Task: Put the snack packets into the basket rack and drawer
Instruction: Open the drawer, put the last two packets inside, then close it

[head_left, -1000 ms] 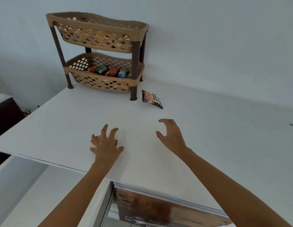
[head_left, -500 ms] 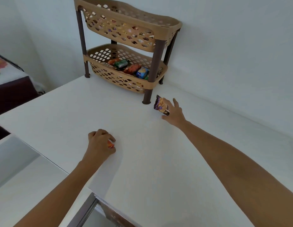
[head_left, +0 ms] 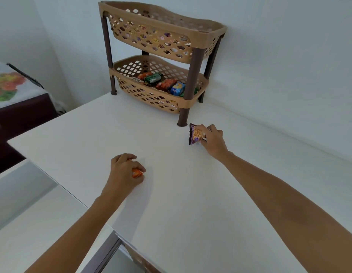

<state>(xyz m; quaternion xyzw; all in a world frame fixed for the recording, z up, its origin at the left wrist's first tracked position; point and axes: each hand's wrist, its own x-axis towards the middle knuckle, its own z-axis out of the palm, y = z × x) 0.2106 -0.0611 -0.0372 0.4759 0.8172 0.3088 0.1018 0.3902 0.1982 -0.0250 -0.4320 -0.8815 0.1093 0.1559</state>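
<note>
The purple packet (head_left: 195,134) is pinched upright by the curled right hand (head_left: 213,141) just right of the near leg of the basket rack (head_left: 191,75), whose lower basket lies far-left (the left hand (head_left: 124,170), closed round an orange packet (head_left: 137,173), is farther off).

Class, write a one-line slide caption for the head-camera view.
Over a white table, the left hand grips an orange packet and the right hand a purple packet near the basket rack.
</note>
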